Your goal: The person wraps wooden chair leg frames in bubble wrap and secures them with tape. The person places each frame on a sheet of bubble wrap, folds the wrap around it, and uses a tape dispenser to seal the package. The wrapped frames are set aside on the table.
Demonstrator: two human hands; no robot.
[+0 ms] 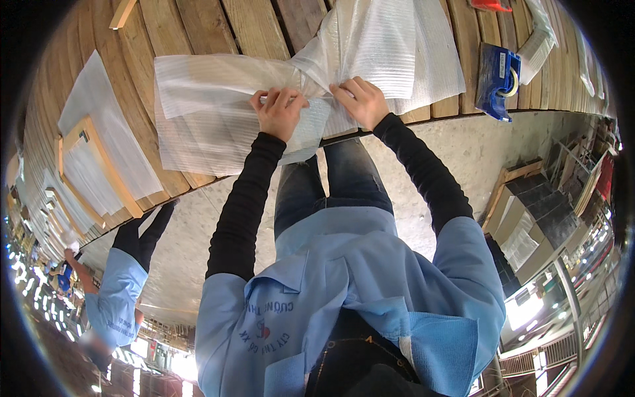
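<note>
White translucent foam sheeting [218, 126] lies bunched across the slatted wooden table in front of me. It narrows and creases near the middle, and its far part [377, 46] spreads toward the back right. My left hand [280, 111] has its fingers curled into the sheeting, gripping it left of the crease. Close by on the right, my right hand [362, 101] pinches the sheeting near the table's front edge. Whether anything lies inside the folds cannot be made out.
A blue tape dispenser [497, 83] with a tape roll stands on the table at right. At left, a wooden frame [109, 165] rests on another foam sheet [99, 112]. A person in a blue shirt [119, 294] works at the far left. Stacked panels [539, 221] stand at right.
</note>
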